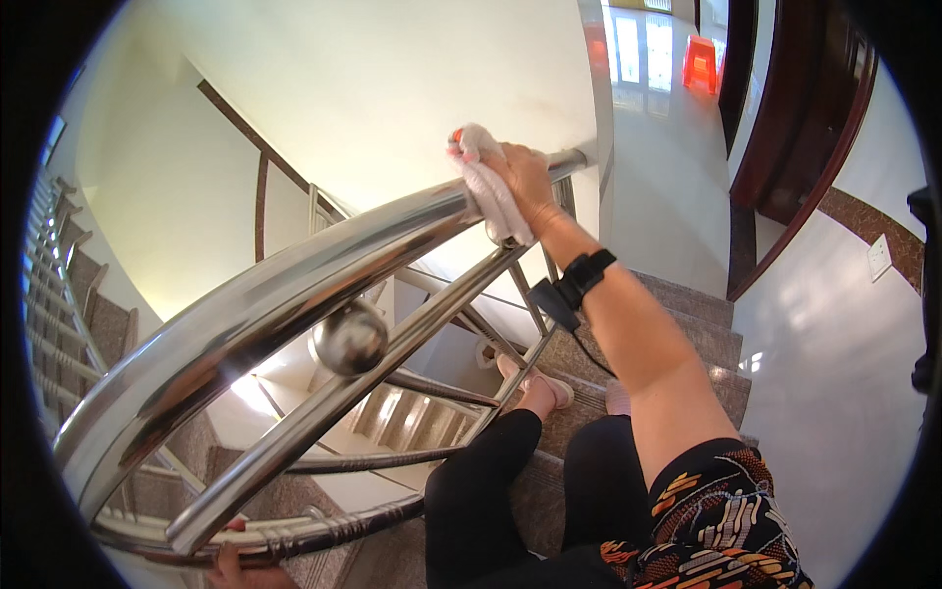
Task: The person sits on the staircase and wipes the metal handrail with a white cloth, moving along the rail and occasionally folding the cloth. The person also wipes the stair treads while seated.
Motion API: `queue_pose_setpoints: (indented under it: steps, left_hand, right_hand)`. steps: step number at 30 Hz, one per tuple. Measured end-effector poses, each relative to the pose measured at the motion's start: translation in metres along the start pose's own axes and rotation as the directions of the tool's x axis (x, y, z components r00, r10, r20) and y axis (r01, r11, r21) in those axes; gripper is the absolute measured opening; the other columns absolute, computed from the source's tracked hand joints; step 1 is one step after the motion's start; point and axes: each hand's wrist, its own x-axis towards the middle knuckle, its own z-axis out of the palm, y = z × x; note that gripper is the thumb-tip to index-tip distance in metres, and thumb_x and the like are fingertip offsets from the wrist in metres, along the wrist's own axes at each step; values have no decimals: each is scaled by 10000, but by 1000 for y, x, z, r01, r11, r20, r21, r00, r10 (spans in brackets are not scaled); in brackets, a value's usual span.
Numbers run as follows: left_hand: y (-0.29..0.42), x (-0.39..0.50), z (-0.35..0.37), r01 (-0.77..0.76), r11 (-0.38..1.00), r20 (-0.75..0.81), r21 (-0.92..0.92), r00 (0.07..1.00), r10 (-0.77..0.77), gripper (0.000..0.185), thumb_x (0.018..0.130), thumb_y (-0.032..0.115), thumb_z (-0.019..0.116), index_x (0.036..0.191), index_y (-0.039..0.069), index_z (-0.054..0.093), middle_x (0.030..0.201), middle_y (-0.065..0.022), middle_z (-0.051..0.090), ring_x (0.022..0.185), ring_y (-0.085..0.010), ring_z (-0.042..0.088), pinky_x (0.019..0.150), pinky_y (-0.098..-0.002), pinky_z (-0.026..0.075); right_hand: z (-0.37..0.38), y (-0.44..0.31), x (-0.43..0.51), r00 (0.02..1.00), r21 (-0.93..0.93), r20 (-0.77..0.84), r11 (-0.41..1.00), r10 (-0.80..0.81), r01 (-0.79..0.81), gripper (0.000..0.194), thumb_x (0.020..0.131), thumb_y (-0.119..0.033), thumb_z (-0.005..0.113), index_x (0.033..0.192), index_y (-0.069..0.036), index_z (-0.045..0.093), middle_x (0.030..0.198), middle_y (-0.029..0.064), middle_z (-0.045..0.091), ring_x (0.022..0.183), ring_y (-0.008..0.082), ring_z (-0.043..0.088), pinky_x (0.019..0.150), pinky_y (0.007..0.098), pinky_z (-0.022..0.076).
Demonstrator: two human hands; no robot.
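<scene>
My right hand [524, 177] presses a whitish cloth [494, 193] with a red patch around the thick stainless steel handrail [294, 269], near the rail's upper end at the wall. A black strap with a small device sits on the right wrist. Low at the left, my left hand [239, 567] grips a lower metal bar of the balustrade [324, 534]; only some fingers and part of the hand show. Between the handrail and the thinner rail below it sits a shiny steel ball [350, 339].
Stone stairs [692, 331] run under my feet and on beside the wall. More steps and railings [62, 294] lie at the far left. A red plastic stool [700, 65] stands on the tiled floor above, near a dark wooden door [802, 110]. A wall socket [879, 258] is at the right.
</scene>
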Motion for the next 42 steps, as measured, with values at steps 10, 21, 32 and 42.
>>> queue_pose_setpoints:
  steps: [10,21,32,42]
  left_hand:
    - [20,-9,30,-31,990,-30,138,999,35,364,758,230,607,912,-93,673,896,-228,679,795,-321,665,755,-419,563]
    - [-8,4,-4,-43,996,27,-74,999,45,468,796,171,610,1209,-38,541,985,-157,610,863,-236,608,815,-374,516]
    - [-15,4,-14,-57,997,49,-59,997,60,531,821,187,602,1295,-31,500,1013,-201,627,884,-258,624,867,-376,514]
    - [-11,2,1,-95,974,98,-205,988,117,519,818,29,589,1318,-29,460,1071,-173,603,905,-237,627,824,-371,549]
  right_hand:
    - [-9,131,55,874,-130,141,884,465,-449,647,851,-643,497,1125,-98,710,1111,199,704,1083,342,648,959,400,451]
    - [26,-10,-111,917,-35,-386,992,99,-122,257,876,-198,636,1074,-40,679,1164,124,595,1051,339,580,885,419,489]
    - [24,-33,-123,982,-423,68,897,174,-130,559,851,-565,633,1174,-109,647,1213,168,569,1099,381,572,884,478,490]
    - [42,-30,-99,928,-389,161,886,335,-252,386,872,-307,611,1055,27,675,963,254,693,921,404,663,826,482,517]
